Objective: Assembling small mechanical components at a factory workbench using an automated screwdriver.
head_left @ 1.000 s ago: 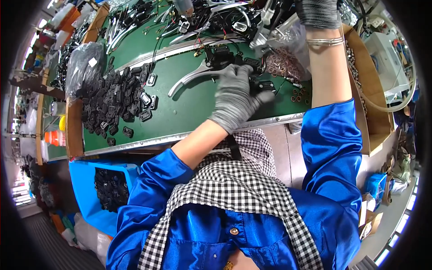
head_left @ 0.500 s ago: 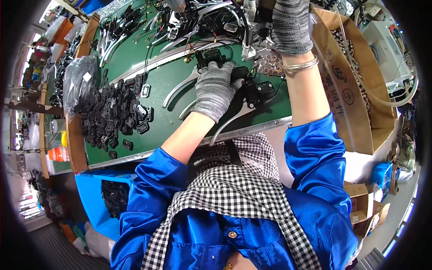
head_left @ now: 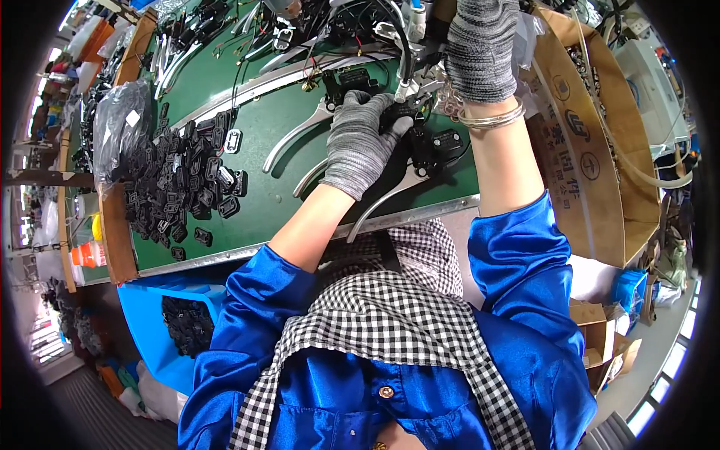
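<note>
My left hand (head_left: 360, 142), in a grey knitted glove, is closed around a black brake lever assembly (head_left: 396, 114) on the green bench. A silver lever (head_left: 310, 178) sticks out from under that hand. Just beyond the fingers lies another black assembly with a curved silver lever (head_left: 292, 139). To the right of the thumb rests one more black lever assembly (head_left: 435, 154), its lever pointing toward me. My right hand (head_left: 484, 52), gloved alike, reaches up beside a metal fixture (head_left: 409, 86) at the top. Its fingers are hidden at the upper edge.
Many small black caps (head_left: 180, 180) are heaped on the bench's left, beside a grey plastic bag (head_left: 124, 127). Wired lever parts (head_left: 330, 30) crowd the far side. A large brown carton (head_left: 577, 150) holding small metal parts stands right; a blue bin (head_left: 154, 330) sits below the bench.
The whole view has shifted slightly, so the bench items appear a little farther left. My left hand stays on the assembly, and my right hand remains up by the fixture.
</note>
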{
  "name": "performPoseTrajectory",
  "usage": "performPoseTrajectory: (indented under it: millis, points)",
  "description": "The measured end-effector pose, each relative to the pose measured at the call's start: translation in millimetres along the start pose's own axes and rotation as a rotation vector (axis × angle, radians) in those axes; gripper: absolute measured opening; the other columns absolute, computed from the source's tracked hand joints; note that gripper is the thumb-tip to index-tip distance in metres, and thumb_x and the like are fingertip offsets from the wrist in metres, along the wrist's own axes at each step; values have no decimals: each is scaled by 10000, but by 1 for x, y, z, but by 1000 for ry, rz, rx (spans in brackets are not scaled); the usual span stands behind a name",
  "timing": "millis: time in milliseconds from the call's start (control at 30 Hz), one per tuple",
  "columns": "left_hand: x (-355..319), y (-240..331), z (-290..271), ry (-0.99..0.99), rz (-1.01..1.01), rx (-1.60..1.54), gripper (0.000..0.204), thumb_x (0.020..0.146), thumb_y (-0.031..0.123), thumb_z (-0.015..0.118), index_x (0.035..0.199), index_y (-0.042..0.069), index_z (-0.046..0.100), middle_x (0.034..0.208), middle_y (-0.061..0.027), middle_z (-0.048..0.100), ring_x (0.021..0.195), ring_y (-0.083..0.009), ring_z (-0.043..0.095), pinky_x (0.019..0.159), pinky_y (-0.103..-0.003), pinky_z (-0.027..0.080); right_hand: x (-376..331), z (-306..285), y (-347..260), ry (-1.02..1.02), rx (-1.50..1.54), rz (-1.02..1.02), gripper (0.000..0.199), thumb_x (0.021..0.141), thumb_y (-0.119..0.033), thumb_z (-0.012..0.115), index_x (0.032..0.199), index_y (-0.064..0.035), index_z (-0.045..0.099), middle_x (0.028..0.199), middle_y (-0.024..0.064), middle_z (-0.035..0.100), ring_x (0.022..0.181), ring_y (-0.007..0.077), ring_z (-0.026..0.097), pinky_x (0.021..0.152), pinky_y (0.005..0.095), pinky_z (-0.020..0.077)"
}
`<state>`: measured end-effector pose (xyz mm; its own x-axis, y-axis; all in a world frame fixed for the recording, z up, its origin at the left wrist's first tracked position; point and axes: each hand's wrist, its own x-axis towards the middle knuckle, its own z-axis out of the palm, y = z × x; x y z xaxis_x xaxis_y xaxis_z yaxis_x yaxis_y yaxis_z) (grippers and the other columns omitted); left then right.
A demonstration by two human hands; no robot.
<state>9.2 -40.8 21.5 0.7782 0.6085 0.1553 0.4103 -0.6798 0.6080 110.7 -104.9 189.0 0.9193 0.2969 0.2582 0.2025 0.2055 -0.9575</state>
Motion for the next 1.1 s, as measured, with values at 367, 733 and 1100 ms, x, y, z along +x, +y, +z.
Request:
performPoseTrajectory:
  millis: [367,733,1100]
  points:
    - [-6,-4,4,56,27,4,438,773,331,766,1129,99,655,1157,-229,548,1034,-382,578,896,-440,490,3,2,9,-105,29,-173,326,1013,-291,497,1130,-10,612,995,45,654,896,124,585,800,240,455]
    - [-2,-4,4,12,6,68,465,770,357,759,1138,97,644,1184,-233,539,1047,-380,571,903,-442,487,24,2,30,-193,91,-318,327,1015,-301,494,1116,-14,616,968,32,649,872,111,574,791,233,448]
    - [0,-10,8,30,77,95,531,787,350,747,1243,126,591,1192,-226,532,1050,-375,570,903,-433,490,8,17,56,-252,145,-426,329,1017,-310,492,1101,-19,620,941,19,644,847,98,564,782,227,441]
